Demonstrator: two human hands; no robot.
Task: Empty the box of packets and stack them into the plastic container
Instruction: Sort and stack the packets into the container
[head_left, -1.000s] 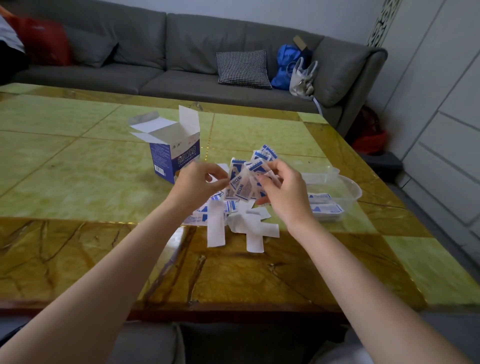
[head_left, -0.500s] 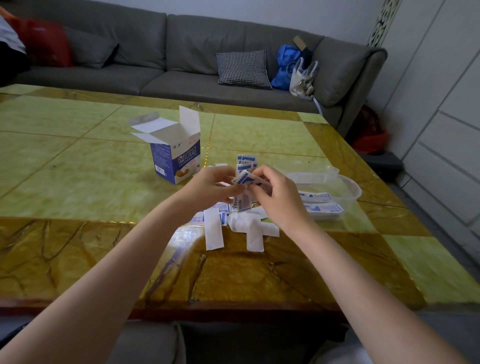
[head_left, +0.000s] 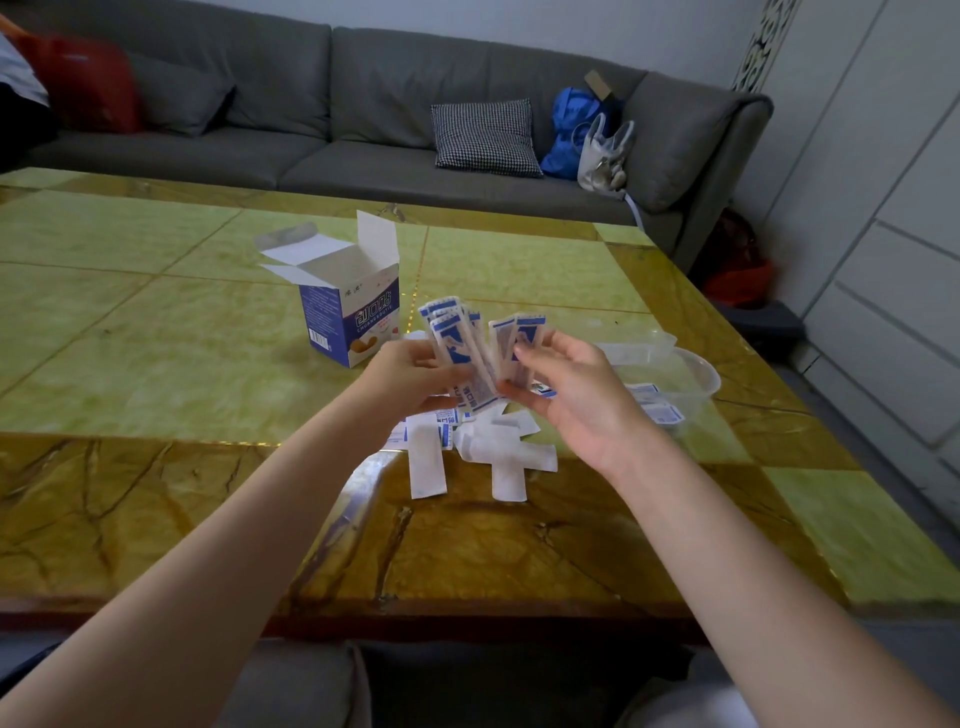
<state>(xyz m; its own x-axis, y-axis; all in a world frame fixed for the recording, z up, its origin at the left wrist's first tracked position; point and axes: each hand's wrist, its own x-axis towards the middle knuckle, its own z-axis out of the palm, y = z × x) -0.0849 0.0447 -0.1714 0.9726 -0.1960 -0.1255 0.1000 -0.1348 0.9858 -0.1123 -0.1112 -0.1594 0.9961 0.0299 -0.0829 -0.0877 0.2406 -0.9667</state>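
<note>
Left hand (head_left: 410, 375) grips a fan of blue-and-white paper packets (head_left: 457, 343); right hand (head_left: 566, 395) pinches further packets beside it, clear plastic container (head_left: 696, 364) beyond.

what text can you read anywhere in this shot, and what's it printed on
"创口贴": large white characters on the blue front of the open box.
"CHUANGKOUTIE": small line under them, only roughly legible.
Left side panel of the box: fine print and a barcode, too small to read.
Packets fanned in the left hand and right hand: blue print, blurred.
Packets in the plastic container: unreadable.
</note>
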